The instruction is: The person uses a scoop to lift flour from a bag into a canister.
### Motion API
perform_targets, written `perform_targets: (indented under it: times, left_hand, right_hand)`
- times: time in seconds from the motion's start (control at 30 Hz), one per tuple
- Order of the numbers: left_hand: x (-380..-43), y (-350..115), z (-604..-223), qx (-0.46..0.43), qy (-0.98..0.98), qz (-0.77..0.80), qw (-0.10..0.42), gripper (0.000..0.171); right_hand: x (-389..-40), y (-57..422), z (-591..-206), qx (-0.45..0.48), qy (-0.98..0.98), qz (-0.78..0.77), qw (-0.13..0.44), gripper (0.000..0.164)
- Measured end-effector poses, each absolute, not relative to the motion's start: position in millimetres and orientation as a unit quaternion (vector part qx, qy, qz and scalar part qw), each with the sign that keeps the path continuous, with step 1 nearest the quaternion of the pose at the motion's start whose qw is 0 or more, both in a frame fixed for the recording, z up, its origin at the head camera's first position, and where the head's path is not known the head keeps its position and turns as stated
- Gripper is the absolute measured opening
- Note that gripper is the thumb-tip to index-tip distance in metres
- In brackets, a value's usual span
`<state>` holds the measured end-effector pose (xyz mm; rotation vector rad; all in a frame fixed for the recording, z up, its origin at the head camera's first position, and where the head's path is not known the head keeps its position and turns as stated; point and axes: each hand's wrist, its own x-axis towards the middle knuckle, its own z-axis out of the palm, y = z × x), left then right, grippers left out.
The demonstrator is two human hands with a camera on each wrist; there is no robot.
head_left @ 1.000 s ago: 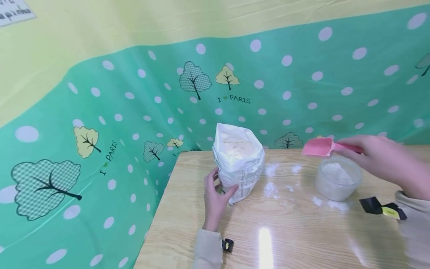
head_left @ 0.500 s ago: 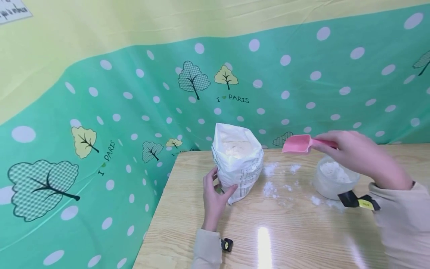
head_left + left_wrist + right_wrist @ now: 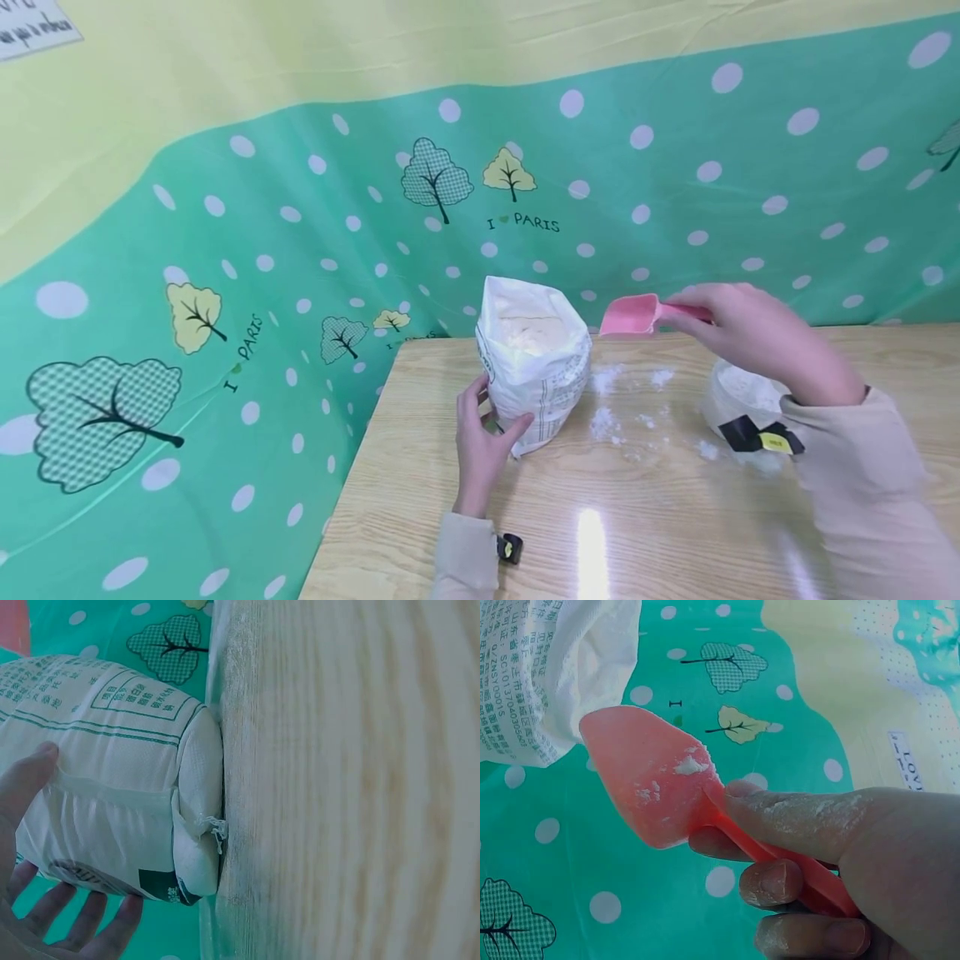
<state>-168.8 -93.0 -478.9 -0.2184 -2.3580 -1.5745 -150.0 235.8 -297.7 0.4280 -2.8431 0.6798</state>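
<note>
A white flour bag point(image 3: 551, 383) stands with its top agape, pale powder showing inside. My left hand point(image 3: 480, 450) holds its lower side, thumb on the near face and fingers round the left. In the left wrist view, the bag point(image 3: 112, 765) has green print and a stitched bottom corner. My right hand point(image 3: 757, 337) grips the handle of a pink scoop point(image 3: 630, 315), raised just right of the bag's mouth. The right wrist view shows a little powder clinging to the scoop point(image 3: 649, 776) and on the thumb. A clear round tub point(image 3: 716, 408) of white powder is partly hidden behind my right wrist.
Patches of spilled powder point(image 3: 603, 425) lie on the wooden table point(image 3: 637, 517) between bag and tub. A green dotted cloth point(image 3: 360, 275) hangs behind and along the left side. Black straps with yellow labels circle both wrists.
My right hand has carried the scoop leftward from above the tub to near the bag's mouth. The left hand and the bag have stayed in place.
</note>
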Motion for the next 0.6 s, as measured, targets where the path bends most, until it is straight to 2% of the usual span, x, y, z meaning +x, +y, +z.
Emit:
perform_targets:
  times: [0.33, 0.5, 0.6]
  left_hand:
    - [-169.6, -93.0, -481.4, -0.074, -0.822, -0.545, 0.146, 0.087]
    - [-169.1, -93.2, -481.0, -0.075, -0.821, -0.546, 0.146, 0.086]
    - [-168.9, -94.2, -480.3, -0.075, -0.821, -0.546, 0.148, 0.086]
  right_hand:
    - [-163.3, 215.8, -288.2, 0.145, -0.961, 0.221, 0.081, 0.029]
    - [-169.3, 206.1, -285.4, 0.169, -0.96, 0.21, 0.081, 0.029]
    - [-173.2, 199.3, -284.0, 0.184, -0.957, 0.207, 0.084, 0.021]
